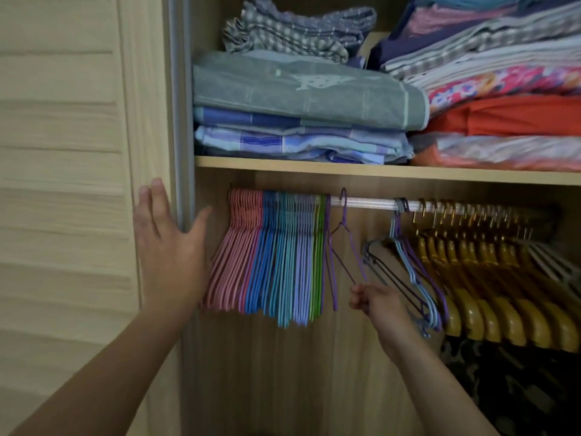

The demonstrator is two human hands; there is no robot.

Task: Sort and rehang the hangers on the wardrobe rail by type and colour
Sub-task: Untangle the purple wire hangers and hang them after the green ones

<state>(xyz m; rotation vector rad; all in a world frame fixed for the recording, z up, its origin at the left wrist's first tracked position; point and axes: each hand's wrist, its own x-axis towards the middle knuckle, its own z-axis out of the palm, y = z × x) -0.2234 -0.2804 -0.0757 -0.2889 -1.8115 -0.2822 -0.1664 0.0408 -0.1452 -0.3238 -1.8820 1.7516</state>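
Head view: right hand (374,298) pinches the lone purple hanger (344,243), hooked on the rail (364,202) just beside the sorted wire bunch (276,256). Left hand (169,247) open by the door. Risk: a tug unhooks it or snags neighbouring hangers.

- You have one view only, the head camera, so no second view shares any part of the scene
- It faces straight into the open wardrobe, close in, with your forearms entering from the lower edge of the frame
- The wardrobe rail (367,203) crosses the middle of the frame left to right, about level with the lens
- The shelf (345,169) of folded cloth fills the upper right, seen slightly from below
- The louvred door (63,184) takes the whole left side
- The wide lens bows the straight edges near the frame's borders
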